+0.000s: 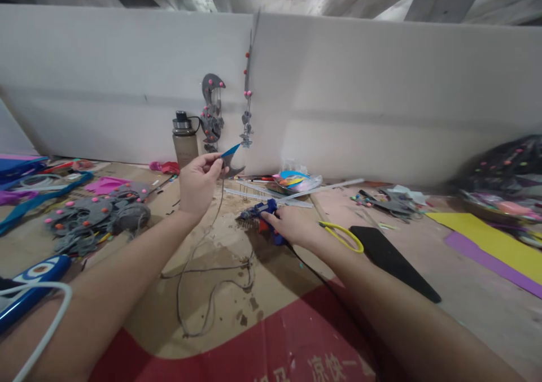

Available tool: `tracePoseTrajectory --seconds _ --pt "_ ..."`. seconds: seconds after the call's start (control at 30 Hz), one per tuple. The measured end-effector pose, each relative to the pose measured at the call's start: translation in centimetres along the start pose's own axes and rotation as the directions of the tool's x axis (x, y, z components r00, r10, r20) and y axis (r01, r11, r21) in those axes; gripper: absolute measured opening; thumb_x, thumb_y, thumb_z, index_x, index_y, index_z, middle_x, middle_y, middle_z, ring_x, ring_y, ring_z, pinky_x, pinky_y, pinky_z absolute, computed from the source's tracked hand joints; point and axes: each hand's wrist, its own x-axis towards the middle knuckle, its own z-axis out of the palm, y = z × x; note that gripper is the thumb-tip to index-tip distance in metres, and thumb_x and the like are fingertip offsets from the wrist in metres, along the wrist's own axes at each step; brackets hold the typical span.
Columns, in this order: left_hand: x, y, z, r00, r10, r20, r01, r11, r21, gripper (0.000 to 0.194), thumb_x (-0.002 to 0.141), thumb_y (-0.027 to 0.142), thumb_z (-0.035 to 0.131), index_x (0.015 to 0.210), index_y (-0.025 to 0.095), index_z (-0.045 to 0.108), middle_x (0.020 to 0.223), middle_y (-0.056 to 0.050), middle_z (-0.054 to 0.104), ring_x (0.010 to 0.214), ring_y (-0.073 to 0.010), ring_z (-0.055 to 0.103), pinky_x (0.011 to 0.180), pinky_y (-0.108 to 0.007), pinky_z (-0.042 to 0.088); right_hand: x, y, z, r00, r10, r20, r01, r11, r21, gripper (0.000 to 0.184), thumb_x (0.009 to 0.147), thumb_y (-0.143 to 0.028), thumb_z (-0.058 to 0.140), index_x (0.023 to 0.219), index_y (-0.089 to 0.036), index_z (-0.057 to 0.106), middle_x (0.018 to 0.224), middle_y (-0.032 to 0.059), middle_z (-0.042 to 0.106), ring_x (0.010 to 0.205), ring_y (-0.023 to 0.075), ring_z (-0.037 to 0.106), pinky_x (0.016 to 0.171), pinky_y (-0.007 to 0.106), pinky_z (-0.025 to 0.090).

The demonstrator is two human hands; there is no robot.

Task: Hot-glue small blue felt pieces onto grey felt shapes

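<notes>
My left hand (pixel 199 181) is raised above the cardboard, pinching a small grey felt crescent (pixel 235 170) with a blue pointed piece (pixel 231 151) at its upper edge. A grey cord (pixel 220 201) hangs from beneath these fingers and lies in loose loops on the cardboard (pixel 228 320). My right hand (pixel 296 224) is wrapped round a blue glue gun (pixel 266 208), its nozzle pointing left, low over the brown-stained cardboard. A black cable (pixel 313 272) runs from the glue gun toward me beneath my right forearm. Part of the crescent is hidden behind my left fingers.
Yellow-handled scissors (pixel 345 238) and a black flat object (pixel 393 263) lie right of my right hand. A bottle (pixel 185 139) stands by the white wall, where grey felt garlands (pixel 212 108) hang. Felt pieces with pompoms (pixel 97 212) lie left; yellow sheets (pixel 491 243) lie right.
</notes>
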Motion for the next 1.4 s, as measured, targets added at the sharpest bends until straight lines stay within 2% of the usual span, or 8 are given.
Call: tracePoseTrajectory --seconds 0.07,0.13,0.3,0.47,0.57,0.8,1.13,1.4 --pt "-0.5 0.9 0.3 0.999 0.039 0.038 -0.040 0.999 0.035 0.022 0.071 0.028 0.068 0.088 0.014 0.070 0.075 -0.002 0.068 0.069 -0.0134 0.065 0.075 -0.028 0.053 -0.5 -0.7 -0.9 0.977 -0.134 -0.166 0.097 0.972 -0.216 0.045 0.078 -0.048 0.057 0.045 -0.021 0.042 0.045 0.0059 0.053 0.055 0.0199 0.058 0.058 0.031 0.044" --pt "-1.2 1.4 0.6 0.995 0.060 0.075 -0.066 0.995 0.080 0.021 0.072 0.028 0.067 0.089 0.015 0.071 0.078 -0.003 0.069 0.072 -0.0148 0.065 0.074 -0.027 0.052 -1.1 -1.9 -1.2 0.945 -0.236 -0.225 0.198 0.964 -0.179 0.036 0.082 -0.046 0.052 0.057 -0.020 0.049 0.056 0.0053 0.058 0.062 0.0195 0.059 0.064 0.032 0.044" --pt "-3.4 2.0 1.4 0.980 0.081 0.181 -0.128 0.955 0.266 0.017 0.071 0.023 0.068 0.086 0.018 0.074 0.081 -0.004 0.071 0.075 -0.0155 0.064 0.075 -0.024 0.047 -1.4 -5.3 0.8 0.913 -0.261 -0.313 0.393 0.767 0.507 0.034 0.076 -0.037 0.060 0.101 -0.020 0.045 0.105 0.0081 0.061 0.095 0.0159 0.060 0.081 0.031 0.048" --pt "-3.9 1.4 1.8 0.974 0.015 0.227 -0.069 0.970 0.233 0.019 0.071 0.025 0.068 0.088 0.018 0.074 0.084 -0.004 0.071 0.077 -0.0163 0.065 0.076 -0.026 0.050 -1.1 -5.7 2.3 0.977 -0.127 -0.174 0.214 0.493 0.843 0.031 0.076 -0.031 0.058 0.099 -0.023 0.037 0.076 -0.0062 0.054 0.054 0.0068 0.050 0.060 0.025 0.050" --pt "-3.7 0.2 2.2 0.955 -0.159 0.249 0.157 0.987 0.028 0.019 0.071 0.027 0.070 0.087 0.016 0.072 0.084 -0.005 0.070 0.076 -0.0168 0.066 0.076 -0.031 0.054 -1.1 -4.6 1.8 0.955 -0.118 -0.271 0.287 0.586 0.758 0.023 0.081 -0.032 0.052 0.100 -0.023 0.043 0.071 -0.0069 0.050 0.050 0.0065 0.042 0.051 0.021 0.043" --pt "-3.9 -0.9 2.8 0.849 -0.422 0.318 0.485 0.862 -0.149 0.010 0.073 0.015 0.066 0.081 0.011 0.070 0.089 -0.009 0.069 0.081 -0.0163 0.066 0.078 -0.033 0.056 -0.8 -2.8 1.0 0.808 -0.301 -0.506 0.493 0.816 0.303 0.022 0.085 -0.029 0.050 0.100 -0.021 0.063 0.087 0.0015 0.060 0.078 0.0141 0.053 0.075 0.028 0.043" --pt "-4.3 -0.8 2.7 0.832 -0.446 0.329 0.516 0.840 -0.167 0.010 0.074 0.020 0.067 0.075 0.010 0.068 0.080 -0.006 0.066 0.074 -0.0125 0.062 0.077 -0.033 0.057 -0.4 -2.0 1.2 0.769 -0.347 -0.536 0.517 0.832 0.202 0.021 0.084 -0.027 0.053 0.097 -0.020 0.068 0.089 0.0024 0.062 0.078 0.0142 0.054 0.078 0.028 0.043" --pt "-4.4 -0.7 2.8 0.848 -0.456 0.271 0.502 0.855 -0.131 0.010 0.070 0.021 0.070 0.073 0.012 0.068 0.082 -0.006 0.066 0.078 -0.0135 0.062 0.074 -0.030 0.057 0.0 -1.8 1.3 0.806 -0.239 -0.542 0.447 0.845 0.292 0.015 0.081 -0.029 0.057 0.087 -0.018 0.064 0.070 -0.0018 0.051 0.063 0.0118 0.043 0.063 0.025 0.038"
